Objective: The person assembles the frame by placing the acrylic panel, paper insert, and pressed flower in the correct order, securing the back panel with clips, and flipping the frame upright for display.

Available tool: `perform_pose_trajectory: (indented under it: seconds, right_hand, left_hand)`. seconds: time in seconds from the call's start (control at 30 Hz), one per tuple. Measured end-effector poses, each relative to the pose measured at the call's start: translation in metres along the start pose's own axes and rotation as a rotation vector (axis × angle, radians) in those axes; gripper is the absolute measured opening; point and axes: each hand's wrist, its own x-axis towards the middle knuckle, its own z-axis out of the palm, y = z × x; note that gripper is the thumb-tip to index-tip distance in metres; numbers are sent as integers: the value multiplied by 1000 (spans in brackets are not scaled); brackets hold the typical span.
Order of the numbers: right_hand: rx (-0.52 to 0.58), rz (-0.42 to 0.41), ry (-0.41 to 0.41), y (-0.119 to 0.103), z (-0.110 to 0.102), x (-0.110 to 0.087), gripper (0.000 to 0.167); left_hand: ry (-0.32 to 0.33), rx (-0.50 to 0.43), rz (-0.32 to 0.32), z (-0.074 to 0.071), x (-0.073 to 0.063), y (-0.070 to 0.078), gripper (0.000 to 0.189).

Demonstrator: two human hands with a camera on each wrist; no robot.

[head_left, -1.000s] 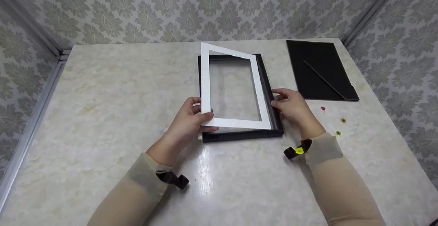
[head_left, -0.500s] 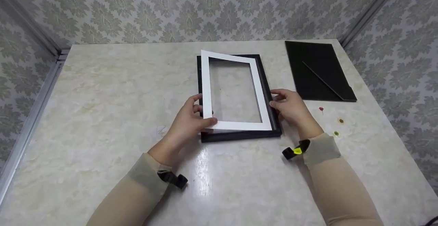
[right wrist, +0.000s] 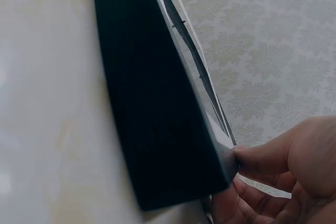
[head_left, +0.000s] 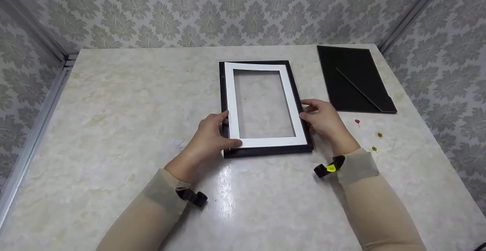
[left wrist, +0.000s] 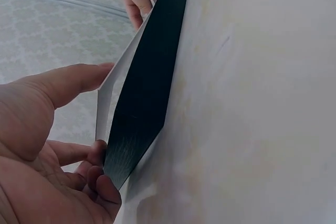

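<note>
While the left hand pinches the mat, the right hand grips the frame.
Centre of the head view: white, windowed mat over a black, oblong frame.

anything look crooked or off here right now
Yes: the thin white rectangular mat isn't lying flush in the black rectangular frame. The left wrist view shows it raised above the frame's edge at the left hand, so it looks unseated. Nothing appears spilled or damaged.
</note>
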Motion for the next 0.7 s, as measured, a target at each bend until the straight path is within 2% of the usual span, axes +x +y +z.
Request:
perform_pose_trajectory:
  seconds: [0.13,0.47,0.7]
  right_hand:
    - [-5,2,1,-1,0,-1,55]
    - [-44,-37,20,-1,0,-2,54]
    - [-46,-39,17,0,0,-1,53]
  left_hand:
    - [-9,35,-11,1,0,0,106]
    - [-16,31,5,2,1,-1,103]
    - [2,-13,-46,1,1,-3,106]
